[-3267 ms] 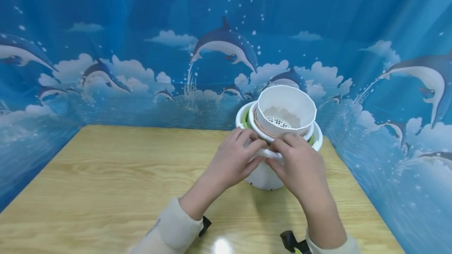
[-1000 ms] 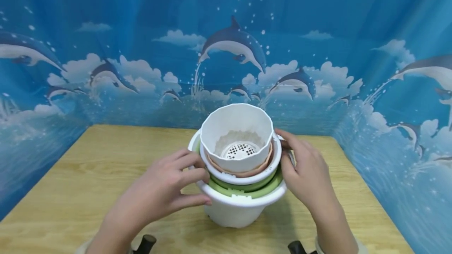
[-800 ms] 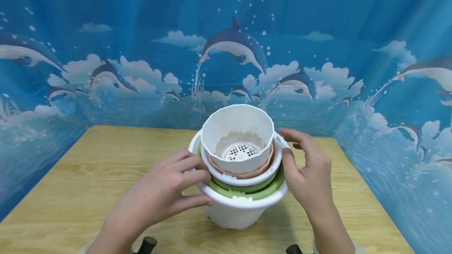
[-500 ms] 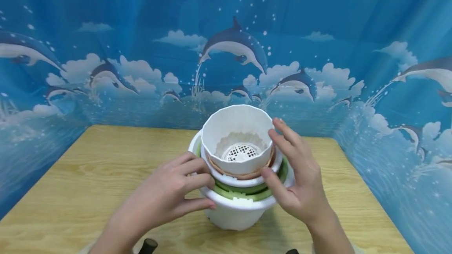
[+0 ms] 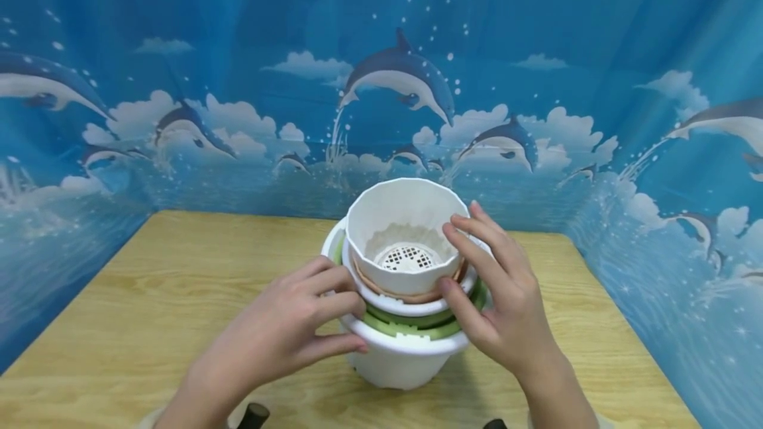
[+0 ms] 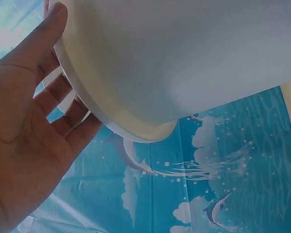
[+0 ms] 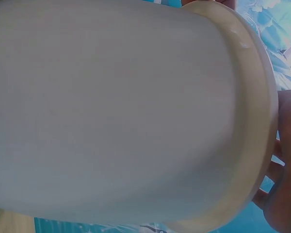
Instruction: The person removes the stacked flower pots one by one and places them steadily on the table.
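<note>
White pot (image 5: 407, 234): faceted rim, brown-stained lower wall, perforated base; nests innermost in a pot stack (image 5: 399, 364) on a wooden table (image 5: 179, 277). Right hand (image 5: 503, 296) pinches its wall; left hand (image 5: 304, 316) grips the stack's outermost rim.

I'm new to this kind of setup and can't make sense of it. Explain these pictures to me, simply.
There is no machine here, just a person: the left grip and right grip are bare hands. The wide picture comes from a camera worn on the head; the two close ones come from a camera on each wrist.

An outer white pot stands on a wood-patterned table. Nested in it are a green rim, a white rim and an orange-brown rim, with a small white pot on top. A dolphin-print curtain hangs behind.

The left grip holds the outer white pot's rim. The right grip is at the small white pot's edge; whether it holds it is hard to tell.
</note>
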A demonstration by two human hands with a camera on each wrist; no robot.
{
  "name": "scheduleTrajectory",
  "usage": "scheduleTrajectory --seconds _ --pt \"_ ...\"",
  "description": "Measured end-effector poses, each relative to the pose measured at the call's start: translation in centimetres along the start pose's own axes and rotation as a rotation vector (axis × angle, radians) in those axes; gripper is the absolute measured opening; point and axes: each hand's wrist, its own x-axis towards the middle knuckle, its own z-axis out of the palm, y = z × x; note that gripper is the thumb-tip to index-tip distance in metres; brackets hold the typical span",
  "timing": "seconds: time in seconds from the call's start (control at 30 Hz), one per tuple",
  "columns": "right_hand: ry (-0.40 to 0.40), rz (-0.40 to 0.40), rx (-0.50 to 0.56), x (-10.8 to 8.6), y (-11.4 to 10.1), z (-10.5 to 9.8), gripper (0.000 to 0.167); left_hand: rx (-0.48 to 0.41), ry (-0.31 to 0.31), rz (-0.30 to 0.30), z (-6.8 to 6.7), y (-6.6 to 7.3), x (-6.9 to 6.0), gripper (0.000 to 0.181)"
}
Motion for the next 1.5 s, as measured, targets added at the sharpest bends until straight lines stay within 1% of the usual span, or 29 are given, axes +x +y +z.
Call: scheduleTrajectory --seconds 0.2,0.3,0.43,0.57,0.87,1.0,1.33,1.5 --pt "0.003 0.032 0.036 -0.36 0.01 -0.11 0.04 -0.001 -0.015 -0.011 0.2 -0.03 -0.07 0.027" --pt "0.005 0.04 0.055 -0.38 0.05 -0.12 0.036 0.009 -0.012 -0.006 0.29 -0.06 -0.07 0.029" --pt "0.011 0.028 0.068 -0.28 0.15 -0.06 0.034 0.031 0.002 0.003 0.36 -0.07 -0.05 0.028" --pt "0.016 0.015 0.059 -0.24 0.16 -0.04 0.034 0.034 0.01 0.003 0.43 -0.08 -0.13 0.027" --pt "0.033 -0.004 0.035 -0.18 0.03 -0.05 0.034 0.026 -0.003 -0.004 0.36 -0.21 -0.15 0.025" --pt "0.055 -0.019 0.006 0.04 -0.04 -0.15 0.035 0.024 0.006 -0.01 0.34 -0.15 -0.13 0.026" --pt "0.134 -0.064 -0.032 0.27 -0.17 0.0 0.035 0.027 -0.009 -0.006 0.31 -0.11 -0.04 0.026" --pt "0.196 -0.078 -0.03 0.23 -0.3 -0.03 0.034 0.023 -0.009 -0.006 0.31 -0.1 -0.05 0.027"
